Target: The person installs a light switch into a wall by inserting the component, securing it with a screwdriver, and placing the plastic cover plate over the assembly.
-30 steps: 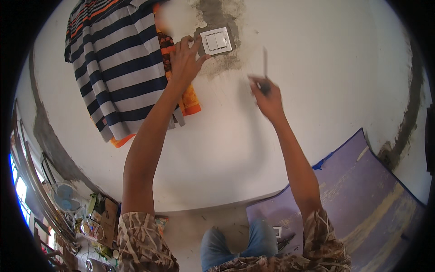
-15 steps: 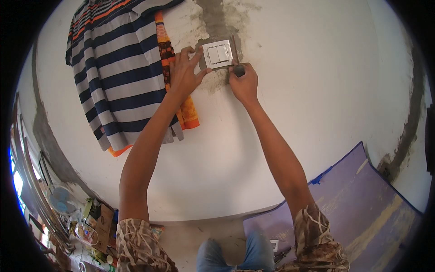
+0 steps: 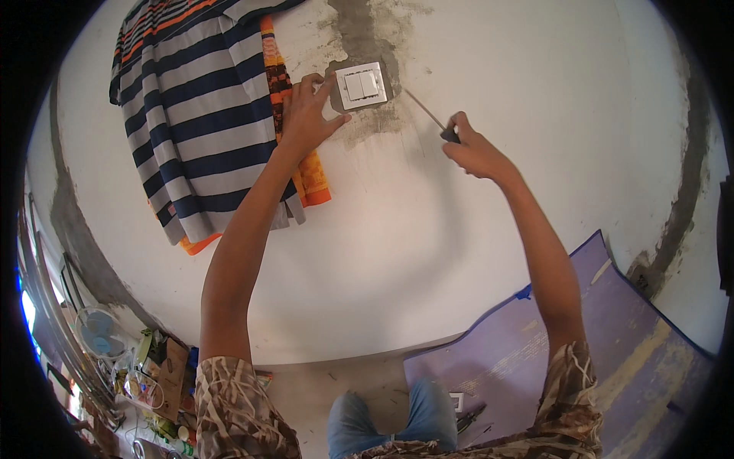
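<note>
A white double wall switch sits in a patch of grey cement on the white wall. My left hand rests at its left side, thumb and fingers spread apart, with fingertips by the switch's left edge and lower left corner. To the right, my right hand grips the black handle of a screwdriver. Its thin metal shaft points up and left, and the tip is a short way off the switch's right edge. My left wrist is beside the hanging clothes.
A striped grey and navy shirt hangs left of the switch, over an orange garment. A purple sheet leans at lower right. Near my knees lie a white frame and dark tools. A fan and clutter stand at lower left.
My right hand has moved right and slightly down with the screwdriver, from the switch's lower right corner. The screwdriver has tilted from upright to slanting. My left hand stays by the switch.
</note>
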`<state>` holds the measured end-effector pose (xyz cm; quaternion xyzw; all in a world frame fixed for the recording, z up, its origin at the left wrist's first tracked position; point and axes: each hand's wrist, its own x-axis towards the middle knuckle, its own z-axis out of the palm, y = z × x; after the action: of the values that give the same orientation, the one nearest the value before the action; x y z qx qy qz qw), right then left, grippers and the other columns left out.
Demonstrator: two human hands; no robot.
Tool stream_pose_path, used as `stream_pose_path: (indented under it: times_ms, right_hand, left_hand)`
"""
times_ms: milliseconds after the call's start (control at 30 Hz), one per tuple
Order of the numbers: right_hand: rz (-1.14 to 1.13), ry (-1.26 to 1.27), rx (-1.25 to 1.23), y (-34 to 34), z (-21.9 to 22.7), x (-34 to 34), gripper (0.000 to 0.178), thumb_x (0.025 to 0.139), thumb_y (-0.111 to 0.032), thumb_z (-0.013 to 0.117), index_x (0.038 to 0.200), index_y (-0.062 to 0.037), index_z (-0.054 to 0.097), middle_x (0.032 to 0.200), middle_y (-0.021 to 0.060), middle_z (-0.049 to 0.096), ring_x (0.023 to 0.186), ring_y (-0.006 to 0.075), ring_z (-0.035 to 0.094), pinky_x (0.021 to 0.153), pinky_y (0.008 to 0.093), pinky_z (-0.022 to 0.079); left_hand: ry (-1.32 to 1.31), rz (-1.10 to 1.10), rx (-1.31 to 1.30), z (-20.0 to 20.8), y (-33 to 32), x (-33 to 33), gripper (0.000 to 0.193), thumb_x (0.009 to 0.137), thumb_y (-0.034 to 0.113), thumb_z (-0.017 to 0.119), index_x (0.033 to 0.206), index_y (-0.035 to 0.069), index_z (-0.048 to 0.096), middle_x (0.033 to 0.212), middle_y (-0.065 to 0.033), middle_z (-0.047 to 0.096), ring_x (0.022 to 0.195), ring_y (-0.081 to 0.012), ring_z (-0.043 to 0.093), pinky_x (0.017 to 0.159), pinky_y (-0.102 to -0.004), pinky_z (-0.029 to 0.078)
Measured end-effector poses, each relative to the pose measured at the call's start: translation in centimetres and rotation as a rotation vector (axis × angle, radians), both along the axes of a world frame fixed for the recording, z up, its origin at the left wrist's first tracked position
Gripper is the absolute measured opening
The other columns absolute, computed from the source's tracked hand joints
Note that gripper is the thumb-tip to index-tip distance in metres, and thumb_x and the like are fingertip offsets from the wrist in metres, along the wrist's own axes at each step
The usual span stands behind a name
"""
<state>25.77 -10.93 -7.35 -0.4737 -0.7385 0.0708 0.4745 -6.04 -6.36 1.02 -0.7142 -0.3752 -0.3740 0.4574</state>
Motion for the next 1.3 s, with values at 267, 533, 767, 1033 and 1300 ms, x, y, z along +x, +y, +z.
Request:
stream_pose_path:
  times_ms: [267,533,767,1033,1300]
  right_hand:
    - [-0.108,-0.241,0.338,-9.2,5.5,2.6,0.034,0.082,-0.015,0.068,0.112,-0.0055,0.054,0.102,0.0173,0.067,0.095,0.0304,0.066,0.080,0.0417,0.051]
    - [-0.208,0.019,0.667,-10.5,8.7,2.8,0.043,0.079,-0.026,0.081,0.110,-0.0086,0.058,0.082,0.0058,0.073,0.072,0.0173,0.066,0.070,0.0318,0.053]
    - [-0.128,0.217,0.608,-9.1,7.4,2.1,0.050,0.075,-0.029,0.082,0.112,-0.0059,0.055,0.080,0.0084,0.073,0.071,0.0167,0.068,0.070,0.0310,0.051]
    - [0.331,0.437,0.150,3.8,7.9,-0.2,0.034,0.086,-0.020,0.065,0.115,-0.0066,0.053,0.076,0.0104,0.067,0.071,0.0184,0.064,0.069,0.0336,0.050]
    - [-0.095,-0.233,0.628,6.9,6.6,-6.1,0.047,0.081,-0.032,0.076,0.118,-0.0108,0.055,0.105,0.0094,0.065,0.091,0.0315,0.065,0.079,0.0406,0.052]
  left_hand:
    - [-0.050,-0.012,0.008,-0.4,0.0,0.0,0.084,0.074,0.045,0.080,0.144,0.014,0.047,0.127,-0.0124,0.048,0.113,-0.0287,0.049,0.096,-0.0464,0.039]
    - [-0.048,-0.092,-0.059,1.0,-0.1,0.0,0.082,0.073,0.042,0.081,0.143,0.017,0.048,0.127,-0.0112,0.049,0.119,-0.0292,0.048,0.097,-0.0466,0.042]
    - [-0.027,-0.029,-0.058,1.7,-1.0,-0.5,0.080,0.069,0.043,0.084,0.139,0.019,0.054,0.120,-0.0091,0.054,0.112,-0.0265,0.055,0.089,-0.0406,0.050]
    - [-0.031,-0.043,-0.063,1.8,-0.9,0.2,0.083,0.069,0.047,0.082,0.142,0.024,0.051,0.126,-0.0090,0.053,0.115,-0.0267,0.056,0.091,-0.0406,0.051]
    - [-0.019,-0.058,-0.029,1.6,-0.7,-0.3,0.079,0.069,0.044,0.083,0.139,0.022,0.053,0.119,-0.0062,0.053,0.112,-0.0246,0.055,0.089,-0.0398,0.051]
